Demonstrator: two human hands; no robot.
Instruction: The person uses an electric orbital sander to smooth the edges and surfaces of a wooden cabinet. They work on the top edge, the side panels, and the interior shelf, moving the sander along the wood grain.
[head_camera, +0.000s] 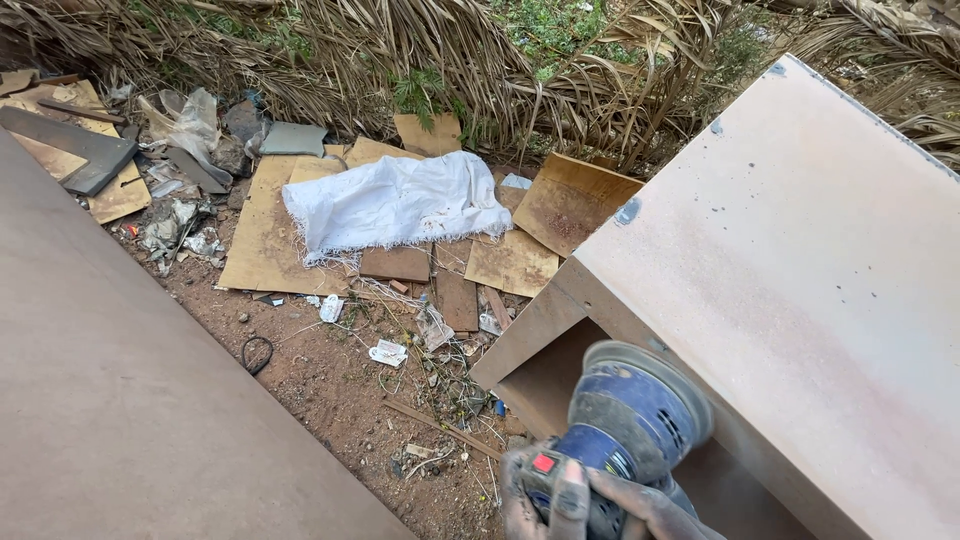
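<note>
My right hand, grey with dust, grips a blue orbital sander at the bottom of the view. A red switch shows on the sander's body by my fingers. Its round pad points up and to the right, at the front edge of a large plywood cabinet. The cabinet lies on its side with a broad, pale, dusty top face and a dark open cavity just left of the sander. Whether the pad touches the wood, I cannot tell. My left hand is out of sight.
A big brown board fills the lower left. Bare dirt between board and cabinet holds scraps, twigs and litter. Beyond lie plywood offcuts, a white woven sack and dry palm fronds.
</note>
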